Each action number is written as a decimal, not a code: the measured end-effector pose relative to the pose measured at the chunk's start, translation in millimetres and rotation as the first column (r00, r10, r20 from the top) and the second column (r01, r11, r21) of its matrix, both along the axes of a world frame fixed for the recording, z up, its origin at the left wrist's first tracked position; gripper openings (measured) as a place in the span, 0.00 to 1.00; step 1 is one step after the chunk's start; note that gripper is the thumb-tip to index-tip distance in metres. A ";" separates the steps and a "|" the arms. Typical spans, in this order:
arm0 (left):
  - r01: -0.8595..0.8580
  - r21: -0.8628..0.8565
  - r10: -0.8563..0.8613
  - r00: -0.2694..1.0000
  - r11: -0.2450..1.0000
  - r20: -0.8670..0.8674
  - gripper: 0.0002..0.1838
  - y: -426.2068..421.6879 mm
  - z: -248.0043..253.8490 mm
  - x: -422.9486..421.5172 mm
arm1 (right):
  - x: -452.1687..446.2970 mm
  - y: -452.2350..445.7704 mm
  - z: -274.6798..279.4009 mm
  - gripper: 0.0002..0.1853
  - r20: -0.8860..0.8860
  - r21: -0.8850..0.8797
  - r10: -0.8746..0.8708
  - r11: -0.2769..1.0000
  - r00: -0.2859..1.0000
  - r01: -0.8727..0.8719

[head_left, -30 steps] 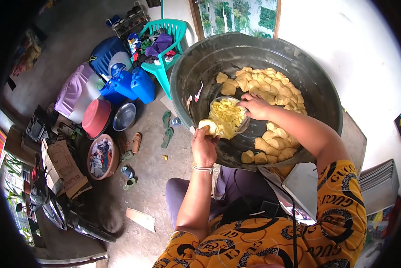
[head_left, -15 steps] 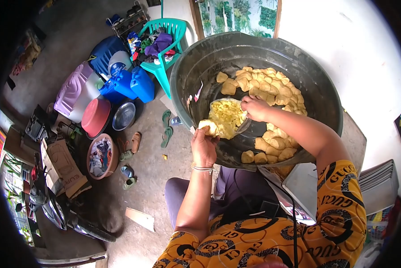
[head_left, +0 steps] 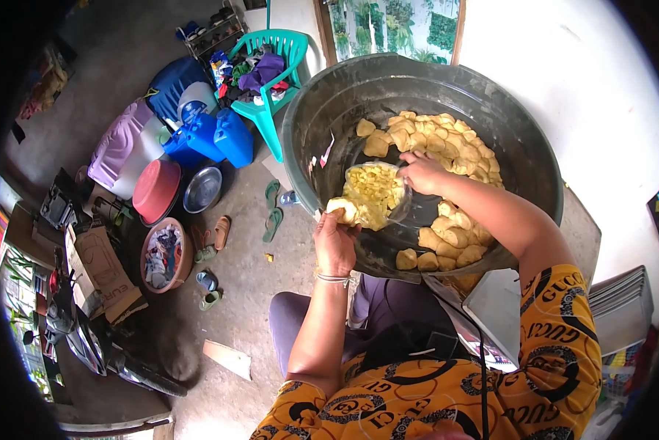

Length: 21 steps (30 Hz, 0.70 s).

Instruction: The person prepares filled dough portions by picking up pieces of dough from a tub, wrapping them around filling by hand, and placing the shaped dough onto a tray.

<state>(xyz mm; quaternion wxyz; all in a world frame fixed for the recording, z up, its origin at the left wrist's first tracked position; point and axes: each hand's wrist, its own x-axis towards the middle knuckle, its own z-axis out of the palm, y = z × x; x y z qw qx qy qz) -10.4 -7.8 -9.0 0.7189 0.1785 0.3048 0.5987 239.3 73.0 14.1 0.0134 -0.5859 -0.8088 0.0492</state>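
Note:
My left hand (head_left: 335, 238) holds a flattened piece of yellow dough (head_left: 342, 210) at the near left rim of a large dark tub (head_left: 516, 110). Inside the tub, a clear plastic bag (head_left: 400, 211) lies open around small yellow chunks (head_left: 375, 187). My right hand (head_left: 422, 174) has its fingers closed at the right edge of this bag; what lies between the fingertips is too small to make out. Many pieces of dough (head_left: 454, 147) curve around the tub's far and right side, with more (head_left: 454, 238) near its front.
A green chair (head_left: 289, 48) heaped with clothes stands beyond the tub's left side. Blue jugs (head_left: 233, 138), a red basin (head_left: 156, 192), a metal bowl (head_left: 202, 192) and slippers (head_left: 273, 224) are on the floor at left. Metal trays (head_left: 623, 301) stand at right.
My right hand has shifted slightly along the bag's right edge. My left hand keeps its hold on the dough at the rim. The view has moved slightly.

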 end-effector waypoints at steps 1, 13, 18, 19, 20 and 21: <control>-0.004 -0.002 0.004 1.000 1.000 0.005 0.10 -0.3 -0.3 -0.1 | 1.8 0.0 3.1 0.14 0.049 0.012 -0.036 0.999 0.998 0.035; -0.016 0.001 0.016 1.000 1.000 -0.008 0.10 -1.7 1.4 0.9 | -13.8 -5.2 -11.9 0.19 0.093 0.129 0.162 0.976 0.982 -0.173; -0.029 0.000 0.029 1.000 1.000 -0.009 0.10 -3.1 2.1 0.9 | -14.9 -9.4 -18.5 0.23 0.142 0.083 0.068 0.993 0.988 -0.080; -0.029 -0.003 0.029 1.000 1.000 -0.011 0.10 -2.9 2.1 0.8 | -14.6 -9.3 -17.3 0.23 0.145 0.058 0.034 0.997 0.989 -0.043; -0.029 -0.006 0.029 0.999 1.000 -0.013 0.10 -2.8 2.1 0.7 | -13.8 -8.6 -15.5 0.22 0.157 0.035 0.055 0.998 0.986 -0.061; -0.030 -0.010 0.029 0.999 1.000 -0.014 0.10 -2.8 2.4 0.8 | -12.9 -7.6 -12.8 0.21 0.168 0.012 0.076 0.997 0.983 -0.079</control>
